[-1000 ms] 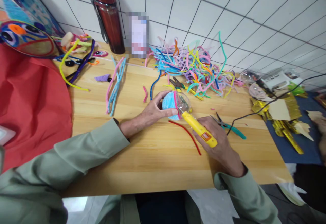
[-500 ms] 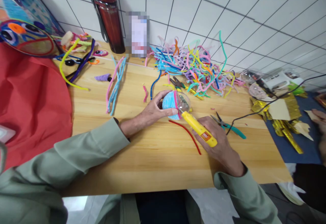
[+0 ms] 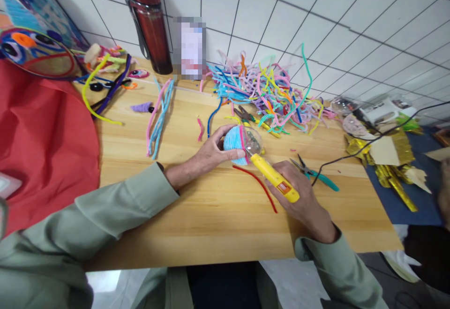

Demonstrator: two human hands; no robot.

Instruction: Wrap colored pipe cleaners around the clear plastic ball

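A blue-and-clear ball (image 3: pixel 232 139) was grasped over the desk (image 3: pixel 197 229) by the fingers of the left hand (image 3: pixel 213 150), a yellow tool (image 3: pixel 276 177) was gripped by those of the right hand (image 3: pixel 304 196), its tip held near the ball's pink band (image 3: pixel 242 135), teal-handled pliers (image 3: pixel 328 182) were laid beside.

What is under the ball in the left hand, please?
The wooden table shows around the ball, with a red strip close by. Directly beneath, the ball and left hand cover the surface; whether anything lies there cannot be seen.
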